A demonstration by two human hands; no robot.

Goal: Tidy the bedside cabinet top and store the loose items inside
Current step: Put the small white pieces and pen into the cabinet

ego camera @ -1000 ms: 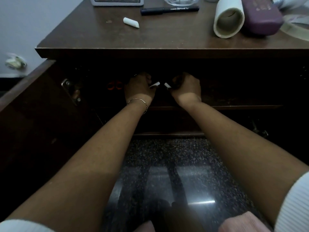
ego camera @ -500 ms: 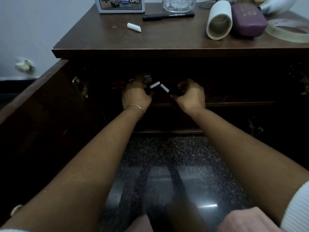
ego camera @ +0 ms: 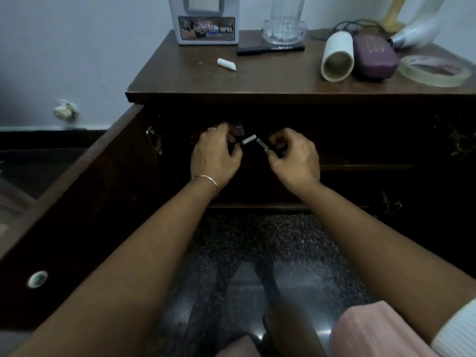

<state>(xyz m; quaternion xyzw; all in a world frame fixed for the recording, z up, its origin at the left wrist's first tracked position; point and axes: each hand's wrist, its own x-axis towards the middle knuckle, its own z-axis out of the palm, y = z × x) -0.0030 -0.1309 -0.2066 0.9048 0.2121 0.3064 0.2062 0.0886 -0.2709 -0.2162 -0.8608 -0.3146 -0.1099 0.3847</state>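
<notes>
Left hand (ego camera: 215, 157) grip pinching a white chalk piece (ego camera: 248, 139), right hand (ego camera: 293, 158) grip pinching another piece (ego camera: 262, 145), both inside the open cabinet (ego camera: 334, 140)

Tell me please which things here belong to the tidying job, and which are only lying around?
Part of the job:
left hand, holding a chalk piece
right hand, holding a second piece
cabinet, its door open
loose on top: chalk, pen, tube, pouch, tape

Just lying about:
glass
box
floor
</notes>
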